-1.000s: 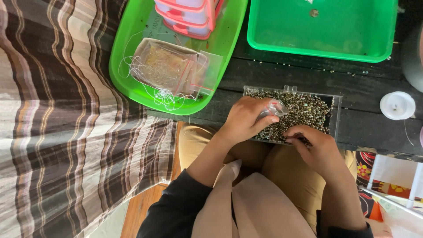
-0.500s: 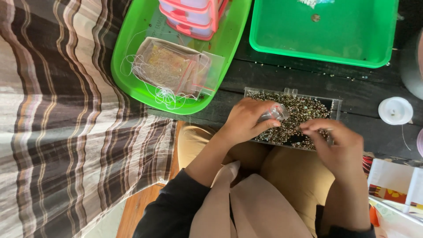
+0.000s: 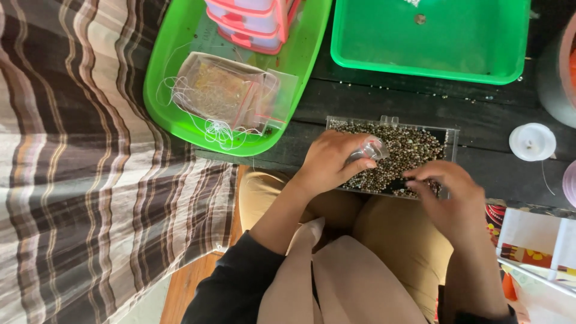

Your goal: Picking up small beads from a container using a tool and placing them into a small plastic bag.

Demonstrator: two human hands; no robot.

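I see my left hand [image 3: 329, 161] resting on the near-left corner of a shallow clear box [image 3: 451, 135] filled with small dark and metallic beads [image 3: 414, 150]. Its grip is closed around a small clear plastic bag [image 3: 370, 149], pinched between thumb and fingers, with the bag sticking out to the right of the knuckles over the beads.

My right hand [image 3: 450, 198] sits just right of the left, at the near edge of the same box, fingers curled down with the fingertips [image 3: 414, 179] touching the beads. I cannot tell whether that grip has closed on any bead; the fingertips hide it.

The box lies on a dark wooden worktop [image 3: 480, 114], directly ahead of both hands. Beyond the left hand, farther away and to the left, is an oval green tray [image 3: 174, 114] holding clear bags of gold-coloured pieces [image 3: 225, 93] and loose white thread [image 3: 219, 129]. Beyond the right hand is a rectangular green tray [image 3: 432, 48]. Well right of the right hand is a white spool [image 3: 531, 141]. A striped cloth [image 3: 84, 180] hangs far left of the left hand.
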